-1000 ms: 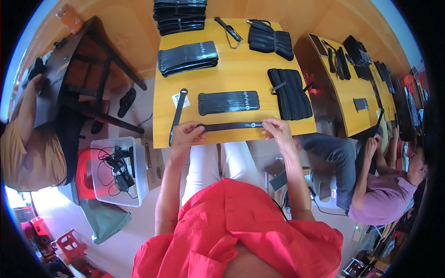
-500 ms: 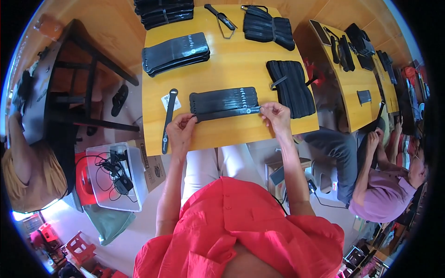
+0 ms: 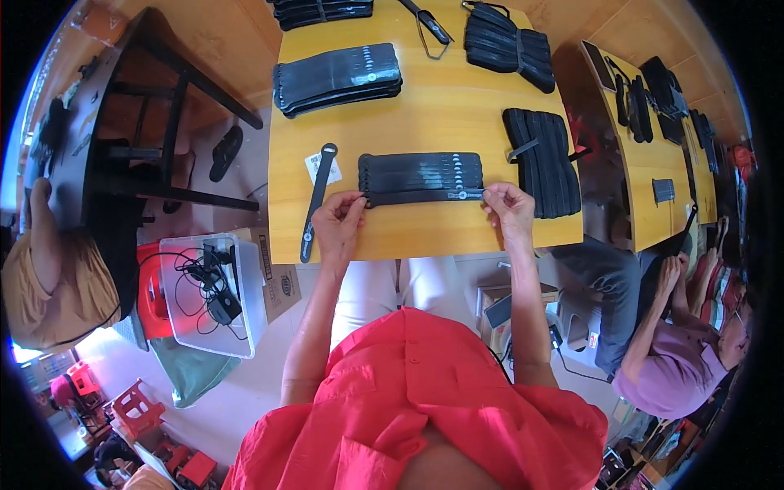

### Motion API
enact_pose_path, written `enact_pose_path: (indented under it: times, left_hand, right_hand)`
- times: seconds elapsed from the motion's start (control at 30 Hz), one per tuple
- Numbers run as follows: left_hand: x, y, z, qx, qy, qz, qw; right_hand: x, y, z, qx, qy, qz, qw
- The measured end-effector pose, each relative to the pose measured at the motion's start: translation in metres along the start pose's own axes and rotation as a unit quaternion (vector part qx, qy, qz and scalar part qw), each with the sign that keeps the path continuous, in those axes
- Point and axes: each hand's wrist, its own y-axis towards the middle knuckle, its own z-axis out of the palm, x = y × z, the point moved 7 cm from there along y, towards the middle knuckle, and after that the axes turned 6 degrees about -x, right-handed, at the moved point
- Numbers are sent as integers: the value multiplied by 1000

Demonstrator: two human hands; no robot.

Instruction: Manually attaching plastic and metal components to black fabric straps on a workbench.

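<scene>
- Black strap (image 3: 423,196) on the tabletop (image 3: 408,234), drawn straight along the near edge of a flat stack (image 3: 418,170); whether resting on it or just above, hard to tell.
- Left hand (image 3: 340,222) pinching one end, right hand (image 3: 512,214) pinching the other, both tips hidden under thumbs and fingers.
- Far stack (image 3: 322,11) and looped strap (image 3: 431,26) cut off by the upper rim.
- Loose strap (image 3: 319,202) left of the flat stack, partly covering a white label (image 3: 313,167).
- Thick stack (image 3: 337,77) farther back; banded bundle (image 3: 506,47) at far right, second banded bundle (image 3: 542,163) just beside the right hand.
- Clear bin (image 3: 214,348) with tangled black cables (image 3: 219,304), lower left.
- Co-worker in tan (image 3: 69,294), left, head out of view.
- Round white mark and tiny pale lettering near the held strap's right end; label print too small to read.
</scene>
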Motion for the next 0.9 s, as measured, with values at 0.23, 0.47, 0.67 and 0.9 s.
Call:
enact_pose_path:
  times: [0.23, 0.47, 0.67, 0.9]
  left_hand:
    - [-2, 1, 1, -17, 7, 6, 1000]
    - [0, 1, -3, -39, 36, 21, 998]
    - [0, 1, 1, -39, 24, 19, 999]
    - [-1, 1, 1, -44, 26, 12, 999]
  right_hand:
    - [4, -2, 0, -17, -8, 2, 1000]
    - [2, -1, 5, -29, -29, 3, 999]
    - [-1, 0, 3, -41, -42, 4, 998]
    - [1, -2, 5, -65, -47, 2, 997]
